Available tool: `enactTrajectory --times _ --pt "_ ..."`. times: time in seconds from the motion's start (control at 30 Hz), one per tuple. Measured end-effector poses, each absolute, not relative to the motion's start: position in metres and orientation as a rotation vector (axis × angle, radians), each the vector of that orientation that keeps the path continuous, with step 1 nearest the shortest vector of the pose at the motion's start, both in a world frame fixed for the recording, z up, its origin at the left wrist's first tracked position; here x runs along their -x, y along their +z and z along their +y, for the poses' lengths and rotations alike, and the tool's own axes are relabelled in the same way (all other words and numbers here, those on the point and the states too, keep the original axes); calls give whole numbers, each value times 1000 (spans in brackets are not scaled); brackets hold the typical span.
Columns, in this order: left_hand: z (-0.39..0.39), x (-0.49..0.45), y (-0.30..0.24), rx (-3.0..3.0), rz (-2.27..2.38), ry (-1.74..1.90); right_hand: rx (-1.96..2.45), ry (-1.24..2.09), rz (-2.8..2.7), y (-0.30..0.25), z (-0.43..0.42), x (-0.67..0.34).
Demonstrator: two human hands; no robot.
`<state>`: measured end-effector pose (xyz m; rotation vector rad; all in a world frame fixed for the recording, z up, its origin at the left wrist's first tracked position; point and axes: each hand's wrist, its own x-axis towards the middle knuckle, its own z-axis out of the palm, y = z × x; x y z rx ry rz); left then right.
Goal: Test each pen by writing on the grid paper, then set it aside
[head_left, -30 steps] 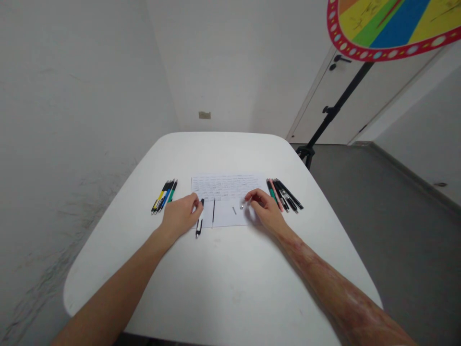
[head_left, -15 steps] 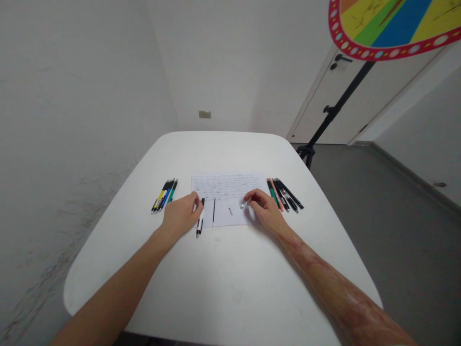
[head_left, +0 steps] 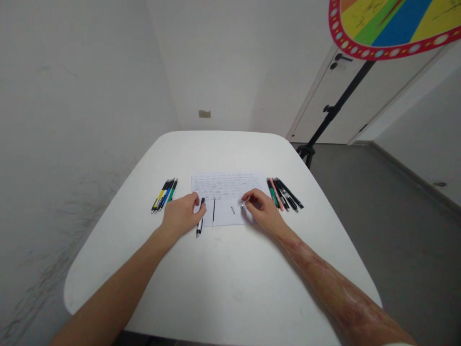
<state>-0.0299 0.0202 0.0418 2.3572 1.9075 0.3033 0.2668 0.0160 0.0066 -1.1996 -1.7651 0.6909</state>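
My left hand [head_left: 181,212] rests on the table at the paper's left edge. Its fingers are bent and apart, with the thumb lying across a black-and-white pen barrel [head_left: 199,228]. To the right of that barrel, a thin dark ink refill [head_left: 213,210] lies lengthwise on the written sheet of paper [head_left: 226,185]. A tiny spring [head_left: 232,210] sits farther right on the paper. My right hand [head_left: 264,210] hovers low over the paper's right side, thumb and index finger curved and apart. Close to those fingertips is a small silvery pen tip [head_left: 242,206], seemingly on the paper.
Several pens [head_left: 164,196] in yellow, blue, green and black lie in a row on the left. Another group of pens [head_left: 284,194] lies beyond my right hand. The white table [head_left: 230,283] has rounded corners. Behind it stand a colourful wheel [head_left: 392,29] and a door.
My left thumb has shifted right, over the pen barrel. The spring has moved slightly right. My right fingertips have drawn a little to the left, by the silvery tip.
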Motion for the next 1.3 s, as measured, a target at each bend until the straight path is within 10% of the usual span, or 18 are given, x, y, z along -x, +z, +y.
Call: enactTrajectory --times 1.3 --pt "29 55 50 -2670 1536 256 741 -60 -2979 68 86 -197"
